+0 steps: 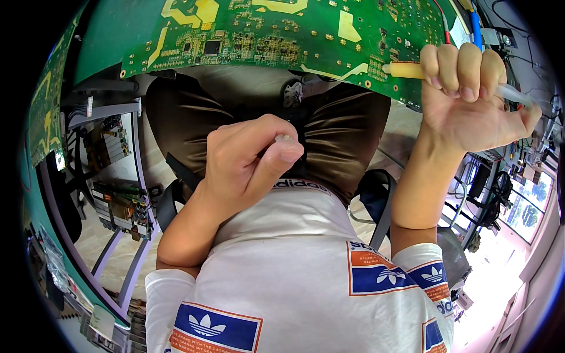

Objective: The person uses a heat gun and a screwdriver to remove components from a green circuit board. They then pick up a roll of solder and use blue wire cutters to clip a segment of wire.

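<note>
My right hand (465,100) is closed around a yellow tool (406,70) whose pale tip is at the lower edge of a large green circuit board (318,26). A translucent whitish piece (509,93) sticks out on the thumb side of that hand; I cannot tell if it is part of the same tool. My left hand (250,162) is curled closed over my lap, below the board, with thumb and forefinger pressed together; what, if anything, sits between them is too small to make out.
Another green board (44,112) stands at the left rim. Below it are a metal-framed rack (135,159) and electronic units (118,209). Red and blue cables (476,29) rise behind my right hand. Black cable coils (500,200) hang at the right, near a window (527,206).
</note>
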Tool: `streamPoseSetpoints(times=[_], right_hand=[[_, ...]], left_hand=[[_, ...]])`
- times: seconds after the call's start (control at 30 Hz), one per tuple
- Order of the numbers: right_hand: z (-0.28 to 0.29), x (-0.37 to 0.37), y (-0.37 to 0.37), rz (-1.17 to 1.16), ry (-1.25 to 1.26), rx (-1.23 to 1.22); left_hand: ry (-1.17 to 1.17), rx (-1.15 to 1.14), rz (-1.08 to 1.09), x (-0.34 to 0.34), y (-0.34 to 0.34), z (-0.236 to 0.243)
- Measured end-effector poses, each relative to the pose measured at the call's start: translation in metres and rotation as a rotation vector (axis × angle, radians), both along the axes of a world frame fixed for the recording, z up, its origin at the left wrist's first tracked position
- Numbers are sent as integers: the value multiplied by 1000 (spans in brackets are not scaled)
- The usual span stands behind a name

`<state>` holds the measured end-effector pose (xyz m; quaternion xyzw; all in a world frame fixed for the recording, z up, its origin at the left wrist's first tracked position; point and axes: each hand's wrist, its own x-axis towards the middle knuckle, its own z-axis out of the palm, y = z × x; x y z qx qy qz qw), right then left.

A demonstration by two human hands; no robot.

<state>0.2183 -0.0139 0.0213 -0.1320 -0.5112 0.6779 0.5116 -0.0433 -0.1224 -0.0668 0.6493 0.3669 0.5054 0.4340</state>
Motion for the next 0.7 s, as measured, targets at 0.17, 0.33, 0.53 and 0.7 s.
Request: streamPoseSetpoints(times=[0.17,0.33,0.53,0.7], right_hand=[[6,3,1,19,-85,31],[7,1,3,38,-106,36],[7,6,3,-21,-76,-17],[3,-1,4,57,42,-42]], left_hand=[[-4,-35,18,0,-1,2],[-20,-53,29,-1,-2,2],[-5,-50,36,-2,-2,3],[4,-51,27,-2,-1,3]])
